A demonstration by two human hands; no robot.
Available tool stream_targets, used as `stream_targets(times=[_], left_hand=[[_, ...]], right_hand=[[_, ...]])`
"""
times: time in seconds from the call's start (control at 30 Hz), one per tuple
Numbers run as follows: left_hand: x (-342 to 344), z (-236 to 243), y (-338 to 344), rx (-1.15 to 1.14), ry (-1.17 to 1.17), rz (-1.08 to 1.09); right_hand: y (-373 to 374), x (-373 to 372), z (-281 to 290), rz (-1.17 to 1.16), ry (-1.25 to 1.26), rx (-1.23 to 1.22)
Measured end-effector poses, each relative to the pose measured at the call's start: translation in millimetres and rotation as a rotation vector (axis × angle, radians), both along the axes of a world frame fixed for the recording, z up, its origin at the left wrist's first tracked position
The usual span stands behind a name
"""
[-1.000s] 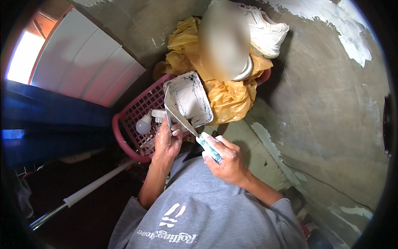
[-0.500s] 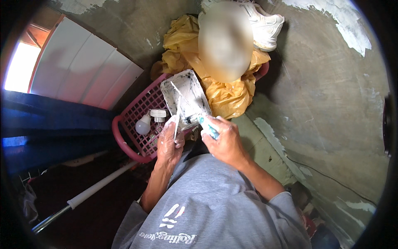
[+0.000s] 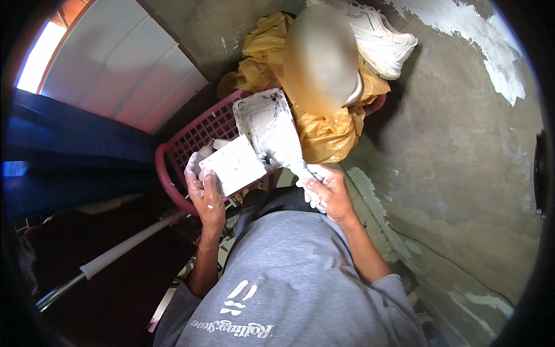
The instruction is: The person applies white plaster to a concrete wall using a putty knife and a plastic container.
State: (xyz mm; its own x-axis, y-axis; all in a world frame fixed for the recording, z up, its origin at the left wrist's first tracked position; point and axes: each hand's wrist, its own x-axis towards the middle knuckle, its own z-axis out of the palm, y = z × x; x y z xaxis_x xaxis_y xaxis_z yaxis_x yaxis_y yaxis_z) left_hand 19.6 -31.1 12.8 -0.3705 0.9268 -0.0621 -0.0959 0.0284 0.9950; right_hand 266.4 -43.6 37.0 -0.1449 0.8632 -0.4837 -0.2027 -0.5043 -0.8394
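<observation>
My left hand [image 3: 205, 191], speckled white, grips a square white plate [image 3: 234, 165] caked with pale paste, its face turned up. My right hand [image 3: 329, 191] is closed on the teal, paste-smeared handle of a putty knife; the wide whitened blade [image 3: 277, 141] lies over a white tray [image 3: 254, 110] with dark smears inside. The tray rests on a pink plastic basket [image 3: 169, 184], where small white items are partly hidden behind the plate.
Yellow crumpled plastic [image 3: 332, 136], white sneakers [image 3: 386, 46] and a blurred patch fill the back. A patched grey wall [image 3: 462, 156] stands right. Left are a blue curtain [image 3: 75, 150], a white panel [image 3: 115, 69] and a padded metal bar [image 3: 121, 248].
The plate has turned from nearly edge-on to face up as my left hand moved left and up. My right hand and the knife have shifted right.
</observation>
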Motion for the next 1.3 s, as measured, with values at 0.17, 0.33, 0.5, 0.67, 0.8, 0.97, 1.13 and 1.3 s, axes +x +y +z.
stream_targets(times=[0.17,0.33,0.5,0.67,0.8,0.97,1.13,1.3], left_hand=[[6.7,17.8,-10.5,0.009,0.182,-0.069],[18.6,21.1,-23.1,-0.043,0.259,-0.255],[44.3,29.7,-29.8,-0.256,-0.187,-0.405],[55.8,23.5,-23.2,-0.312,-0.344,-0.424],[62.2,2.3,-18.5,-0.292,-0.357,-0.398],[57.7,14.8,-19.7,-0.360,-0.457,-0.332],[56.7,22.3,-18.8,-0.303,-0.475,-0.381],[54.5,13.7,-24.5,-0.242,-0.308,-0.481]], right_hand=[[-3.3,-12.6,2.8,-0.051,-0.149,0.151],[-6.1,-21.8,10.1,-0.130,-0.491,0.492],[-12.2,-42.3,28.5,-0.061,-0.656,0.611],[-15.8,-57.0,29.3,0.035,-0.825,0.700],[-18.3,-60.8,21.8,0.063,-0.772,0.779],[-26.4,-42.3,24.4,-0.127,-0.698,0.592],[-24.1,-30.2,1.2,-0.093,0.023,0.015],[-18.4,-43.3,-12.4,-0.155,0.307,-0.084]])
